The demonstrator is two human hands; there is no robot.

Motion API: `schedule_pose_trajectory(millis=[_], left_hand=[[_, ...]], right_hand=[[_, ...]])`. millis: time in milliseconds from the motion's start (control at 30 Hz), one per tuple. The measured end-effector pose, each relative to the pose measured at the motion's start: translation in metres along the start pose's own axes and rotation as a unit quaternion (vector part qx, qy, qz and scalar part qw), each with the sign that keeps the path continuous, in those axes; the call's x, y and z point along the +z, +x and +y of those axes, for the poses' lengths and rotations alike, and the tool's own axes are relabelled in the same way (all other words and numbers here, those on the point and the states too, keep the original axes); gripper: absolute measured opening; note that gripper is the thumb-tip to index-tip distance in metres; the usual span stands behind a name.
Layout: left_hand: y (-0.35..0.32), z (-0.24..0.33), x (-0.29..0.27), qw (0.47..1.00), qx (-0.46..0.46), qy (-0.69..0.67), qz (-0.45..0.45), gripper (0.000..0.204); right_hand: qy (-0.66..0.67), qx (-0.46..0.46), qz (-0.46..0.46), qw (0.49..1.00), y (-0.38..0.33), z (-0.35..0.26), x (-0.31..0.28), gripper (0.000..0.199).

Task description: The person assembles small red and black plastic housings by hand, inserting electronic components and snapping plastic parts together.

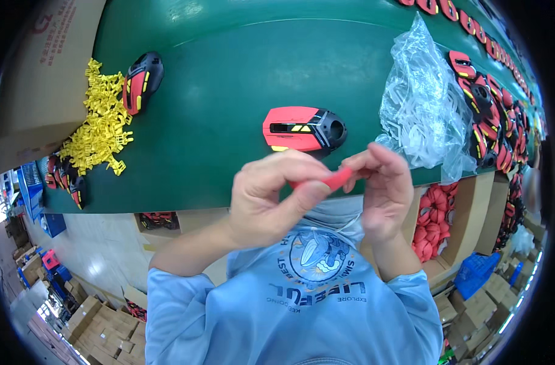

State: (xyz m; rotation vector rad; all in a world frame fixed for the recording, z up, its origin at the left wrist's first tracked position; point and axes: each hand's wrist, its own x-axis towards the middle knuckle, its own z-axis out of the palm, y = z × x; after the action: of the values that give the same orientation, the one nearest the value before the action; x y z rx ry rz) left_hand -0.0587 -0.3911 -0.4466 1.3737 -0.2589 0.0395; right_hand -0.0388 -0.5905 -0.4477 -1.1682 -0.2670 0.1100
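Note:
Just above the near edge of the green table, my left hand [271, 198] pinches a curved red plastic part [333, 180] between thumb and fingers. My right hand [384, 188] meets the part's right end with its fingertips closed on it; the palm is partly turned up. Behind my hands a red and black plastic shell [296, 129] with yellow accents and a round dark hole lies on the table. To its right is a clear plastic bag [417, 97] full of translucent white pieces.
Yellow plastic clips [101, 121] are heaped at left beside a large cardboard box [40, 73], with another red-black shell [142, 82] nearby. Many shells [490, 115] crowd the right side. Below the table's edge, an open carton [463, 213] holds red parts [434, 219].

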Motion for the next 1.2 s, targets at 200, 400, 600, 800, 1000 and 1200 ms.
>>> schedule_pose_trajectory(millis=[200, 400, 600, 800, 1000, 1200], left_hand=[[0.003, 0.007, -0.003, 0.985, 0.051, 0.153, -0.054, 0.038], [0.04, -0.008, -0.049, 0.836, 0.096, 0.536, -0.069, 0.088], [0.039, -0.031, -0.052, 0.828, 0.099, 0.544, -0.089, 0.074], [0.04, -0.029, -0.057, 0.843, 0.094, 0.521, -0.096, 0.072], [0.041, -0.029, -0.059, 0.844, 0.094, 0.519, -0.099, 0.073], [0.04, -0.033, -0.061, 0.851, 0.102, 0.506, -0.095, 0.073]], right_hand=[[-0.088, 0.037, -0.128, 0.987, 0.036, -0.009, -0.035, 0.026], [-0.375, 0.005, -0.347, 0.86, 0.113, -0.017, -0.043, 0.012], [-0.505, -0.158, -0.203, 0.824, 0.092, 0.022, -0.032, 0.028], [-0.554, -0.173, -0.228, 0.782, 0.077, 0.015, -0.036, 0.052], [-0.502, -0.135, -0.231, 0.823, 0.093, 0.005, -0.03, 0.051], [-0.539, -0.146, -0.287, 0.778, 0.095, 0.014, -0.04, 0.045]])
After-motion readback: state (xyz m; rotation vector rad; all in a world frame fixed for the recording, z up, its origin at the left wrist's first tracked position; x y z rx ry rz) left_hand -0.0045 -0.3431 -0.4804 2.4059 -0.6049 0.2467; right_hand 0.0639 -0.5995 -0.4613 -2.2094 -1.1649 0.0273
